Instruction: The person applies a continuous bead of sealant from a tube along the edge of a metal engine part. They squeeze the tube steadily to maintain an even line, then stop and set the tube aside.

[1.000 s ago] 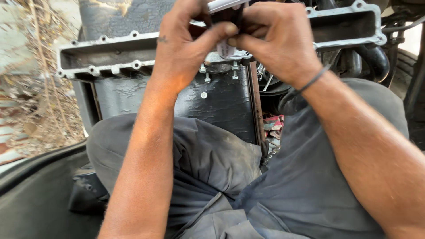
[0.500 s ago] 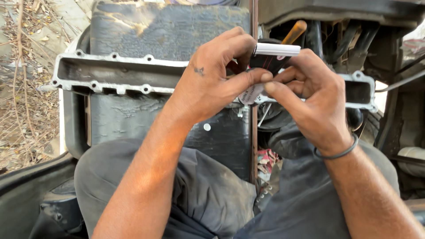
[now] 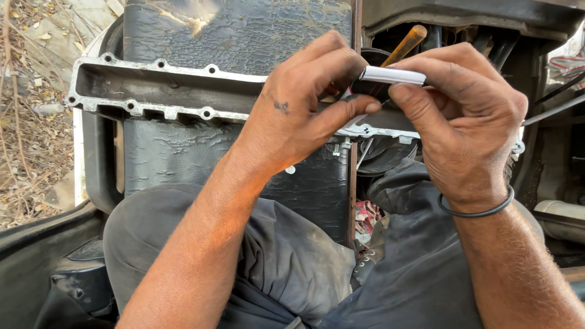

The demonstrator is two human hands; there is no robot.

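My left hand [image 3: 304,103] and my right hand [image 3: 466,116] meet above a long grey metal casting [image 3: 164,91] with bolt holes along its rim. Both pinch a small object with a white bar-shaped part [image 3: 393,75] and a dark part below it; what it is I cannot tell. My left thumb and fingers close on its left end, my right thumb and forefinger on its right. A black band circles my right wrist. Behind the hands sticks up a yellow-orange tool handle [image 3: 405,44].
The casting lies across a cracked black panel [image 3: 231,30]. My knees in dark grey trousers [image 3: 286,268] fill the foreground. A thin rusty rod [image 3: 351,183] runs vertically at centre. Dry leaves and dirt [image 3: 30,122] lie left; dark hoses and engine parts sit right.
Both hands, still pinched on the small object, sit lower in the view than a second ago, and more of the black panel and tool handle behind them shows.
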